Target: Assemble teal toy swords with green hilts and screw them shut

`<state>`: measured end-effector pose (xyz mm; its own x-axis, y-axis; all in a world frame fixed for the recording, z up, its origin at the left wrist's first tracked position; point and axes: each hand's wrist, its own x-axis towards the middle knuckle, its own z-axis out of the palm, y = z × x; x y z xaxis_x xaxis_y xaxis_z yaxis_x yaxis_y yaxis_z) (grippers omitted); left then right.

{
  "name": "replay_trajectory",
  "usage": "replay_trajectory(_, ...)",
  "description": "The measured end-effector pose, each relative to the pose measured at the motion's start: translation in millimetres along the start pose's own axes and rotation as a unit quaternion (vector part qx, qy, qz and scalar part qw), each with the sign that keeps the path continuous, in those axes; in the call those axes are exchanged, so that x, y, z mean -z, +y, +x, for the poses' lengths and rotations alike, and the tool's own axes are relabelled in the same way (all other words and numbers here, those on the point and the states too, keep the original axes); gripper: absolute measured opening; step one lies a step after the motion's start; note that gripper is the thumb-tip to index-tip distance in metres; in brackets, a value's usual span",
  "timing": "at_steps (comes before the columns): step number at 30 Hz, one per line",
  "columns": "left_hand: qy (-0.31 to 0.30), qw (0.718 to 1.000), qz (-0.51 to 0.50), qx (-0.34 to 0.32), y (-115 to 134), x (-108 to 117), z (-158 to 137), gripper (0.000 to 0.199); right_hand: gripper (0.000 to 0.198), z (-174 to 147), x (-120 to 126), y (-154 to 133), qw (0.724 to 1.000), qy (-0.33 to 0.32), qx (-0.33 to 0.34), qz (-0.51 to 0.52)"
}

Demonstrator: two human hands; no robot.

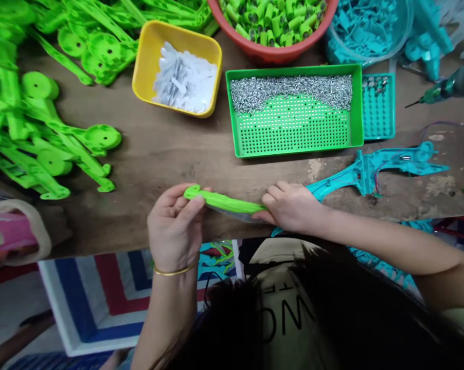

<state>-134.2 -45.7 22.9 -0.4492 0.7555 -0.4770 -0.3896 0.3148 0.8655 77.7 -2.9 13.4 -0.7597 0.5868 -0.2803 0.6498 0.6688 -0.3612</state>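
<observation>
Over the table's near edge, I hold a long, narrow bright green plastic part roughly level. My left hand pinches its rounded end between thumb and fingers; a gold bangle is on that wrist. The other end is in the closed fingers of my right hand. Something clear hangs along the green part's lower edge, too blurred to name. Beside and partly behind my right hand lies a teal plastic half-shell with thin wires, its left portion hidden by the hand.
Green plastic parts pile up at left. Behind my hands stand a yellow bin of white strips, a green basket of small screws, a red bowl of green pieces and a teal tray. An electric screwdriver is at right.
</observation>
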Motion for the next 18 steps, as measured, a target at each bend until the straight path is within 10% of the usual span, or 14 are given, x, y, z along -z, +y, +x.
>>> replay_trajectory(13, -0.01, 0.994, 0.063, 0.086, 12, 6, -3, 0.028, 0.058, 2, 8, 4, 0.997, -0.036, 0.014, 0.062)
replay_trajectory(18, 0.023, 0.993, 0.118, -0.016, 20, 3, -16, 0.022, 0.048, 20, 30, -14, 0.977, 0.008, 0.033, 0.211)
